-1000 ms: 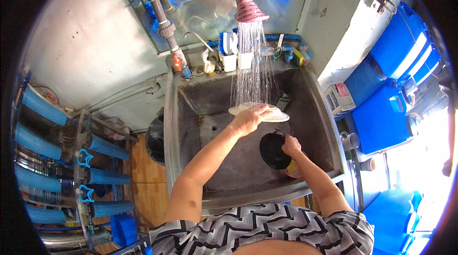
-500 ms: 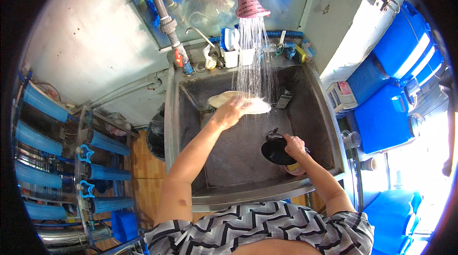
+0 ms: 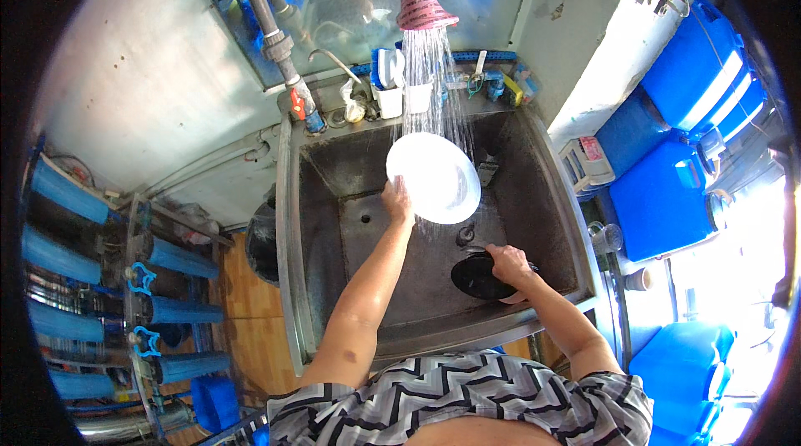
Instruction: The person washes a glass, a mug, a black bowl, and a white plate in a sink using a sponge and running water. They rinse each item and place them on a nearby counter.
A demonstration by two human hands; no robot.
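The left arm reaches forward over the sink's (image 3: 287,279) near edge, nearly straight, and the left hand (image 3: 399,198) grasps the plate (image 3: 434,179) by its left rim. The plate is up above the sink's middle, toward the far edge, beneath the shower head (image 3: 424,8) and its falling water (image 3: 430,83). The right forearm slants inward across the near edge; the right hand (image 3: 510,266), fingers curled, grips the black disc (image 3: 482,277) at its upper right edge, near the sink's near right corner. Half a second ago the plate showed almost edge-on; now its broad white face is visible, and it sits farther right over the sink. The disc remains in the right hand.
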